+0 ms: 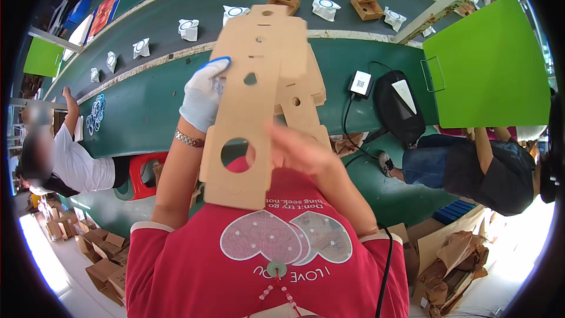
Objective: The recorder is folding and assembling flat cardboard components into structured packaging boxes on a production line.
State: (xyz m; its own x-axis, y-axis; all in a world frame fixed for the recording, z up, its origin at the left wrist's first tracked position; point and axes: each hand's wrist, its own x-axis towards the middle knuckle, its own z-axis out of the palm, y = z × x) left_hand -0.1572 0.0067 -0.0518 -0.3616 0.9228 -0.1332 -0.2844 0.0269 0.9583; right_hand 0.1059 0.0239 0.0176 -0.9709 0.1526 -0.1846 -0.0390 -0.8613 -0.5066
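My left hand (202, 95), in a white glove with blue edging, grips the left edge of a flat brown cardboard box blank (241, 106). The blank stands tilted up in front of my chest, with punched holes and a large round cutout near its lower end. At its lower right edge is my bare right hand (303, 152), smeared by motion. A fingertip shows through the round cutout, but whether this hand grips the blank is unclear. More cardboard blanks (312, 88) lie on the green table just behind, partly hidden by the held one.
Beyond the table (153, 100), a conveyor belt (159, 29) carries several white-wrapped pieces and an open cardboard box (368, 7). At right are a black bag (400, 103), a white-topped adapter (361, 84) with a cable, and a green panel (488, 65). People sit on both sides.
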